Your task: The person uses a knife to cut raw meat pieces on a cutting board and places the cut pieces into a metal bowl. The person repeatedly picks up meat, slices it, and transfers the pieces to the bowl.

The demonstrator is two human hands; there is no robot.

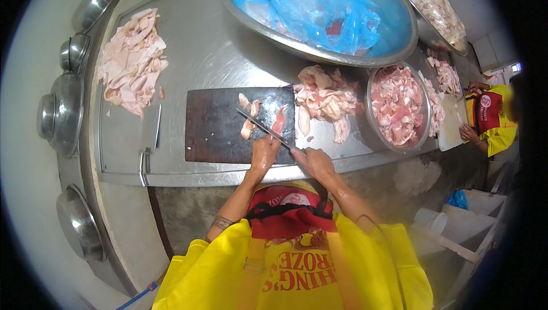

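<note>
A dark cutting board (214, 124) lies on the steel counter (217, 53). My right hand (313, 160) grips the handle of a knife (264, 127) whose blade runs up and left across the board. My left hand (264, 153) rests at the board's near edge, its fingers on a strip of raw meat (278, 122). A few smaller pale meat pieces (249, 117) lie on the board just left of the blade.
A pile of raw meat (326, 100) lies right of the board, a steel bowl of meat (398, 107) beyond it. A pale trimmed heap (132, 59) sits far left. A large basin with blue plastic (319, 7) stands behind. Another person (491, 119) works at right.
</note>
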